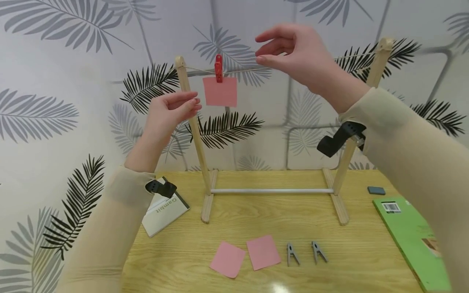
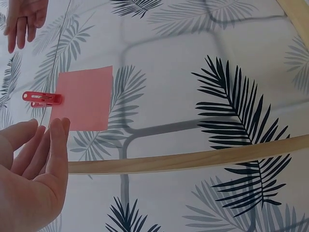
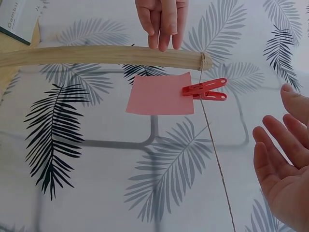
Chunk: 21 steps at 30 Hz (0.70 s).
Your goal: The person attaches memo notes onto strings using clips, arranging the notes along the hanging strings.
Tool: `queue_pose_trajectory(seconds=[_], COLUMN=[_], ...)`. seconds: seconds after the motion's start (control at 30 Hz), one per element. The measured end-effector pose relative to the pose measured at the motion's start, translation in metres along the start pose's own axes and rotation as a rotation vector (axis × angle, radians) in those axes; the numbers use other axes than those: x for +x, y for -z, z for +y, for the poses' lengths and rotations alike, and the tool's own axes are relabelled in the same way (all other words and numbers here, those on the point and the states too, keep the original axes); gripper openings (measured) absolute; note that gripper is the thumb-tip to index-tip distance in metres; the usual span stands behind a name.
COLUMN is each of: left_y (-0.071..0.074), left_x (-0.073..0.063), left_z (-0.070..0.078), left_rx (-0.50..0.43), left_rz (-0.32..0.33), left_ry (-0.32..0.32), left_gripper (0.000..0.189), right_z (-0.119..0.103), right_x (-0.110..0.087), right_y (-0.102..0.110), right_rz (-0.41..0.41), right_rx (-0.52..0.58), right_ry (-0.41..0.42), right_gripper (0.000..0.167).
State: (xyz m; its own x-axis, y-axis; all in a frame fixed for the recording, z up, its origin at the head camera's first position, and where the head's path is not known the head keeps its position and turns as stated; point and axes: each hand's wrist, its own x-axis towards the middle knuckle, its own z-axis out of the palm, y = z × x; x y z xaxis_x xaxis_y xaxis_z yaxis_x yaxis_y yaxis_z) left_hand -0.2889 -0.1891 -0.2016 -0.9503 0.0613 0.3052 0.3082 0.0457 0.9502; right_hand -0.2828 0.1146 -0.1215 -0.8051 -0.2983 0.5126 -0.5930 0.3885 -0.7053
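A pink sticky note point(image 1: 221, 92) hangs from a string, clamped at its top edge by a red clothespin point(image 1: 218, 69). My left hand point(image 1: 172, 110) is just left of the note in the head view, thumb and fingers loosely bent with nothing between them. Up and to the right of the clothespin, my right hand point(image 1: 289, 51) is raised, fingers parted from the thumb and holding nothing. The right wrist view shows the string point(image 3: 215, 150) running past the clothespin, with my right hand point(image 3: 285, 164) apart from it.
A wooden frame point(image 1: 199, 150) carries the string above the table. Two pink notes point(image 1: 227, 259) and two grey clothespins point(image 1: 292, 254) lie in front. At left is a Gambit box point(image 1: 165, 211); at right, a green pad point(image 1: 410, 236) and a small dark block point(image 1: 376, 190).
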Motion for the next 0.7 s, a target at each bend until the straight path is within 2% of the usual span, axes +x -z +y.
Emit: queue_pose_trajectory(seconds=[0.17, 0.3, 0.47, 0.7], left_y=[0.000, 0.001, -0.002, -0.010], left_x=[-0.010, -0.021, -0.033, -0.048], left_z=[-0.005, -0.014, -0.024, -0.040], left_rx=[0.055, 0.078, 0.098, 0.126], left_rz=[-0.016, -0.047, -0.105, -0.136], left_ry=[-0.008, -0.010, 0.026, 0.079], left_gripper=[0.033, 0.034, 0.037, 0.037], right_z=[0.006, 0.019, 0.041, 0.066], right_x=[-0.021, -0.042, -0.062, -0.086], right_y=[0.005, 0.007, 0.009, 0.011], right_rz=[-0.027, -0.060, -0.065, -0.091], right_rx=[0.001, -0.055, -0.094, -0.086], right_ry=[-0.019, -0.041, -0.069, -0.132], right_gripper=[0.041, 0.041, 0.041, 0.040])
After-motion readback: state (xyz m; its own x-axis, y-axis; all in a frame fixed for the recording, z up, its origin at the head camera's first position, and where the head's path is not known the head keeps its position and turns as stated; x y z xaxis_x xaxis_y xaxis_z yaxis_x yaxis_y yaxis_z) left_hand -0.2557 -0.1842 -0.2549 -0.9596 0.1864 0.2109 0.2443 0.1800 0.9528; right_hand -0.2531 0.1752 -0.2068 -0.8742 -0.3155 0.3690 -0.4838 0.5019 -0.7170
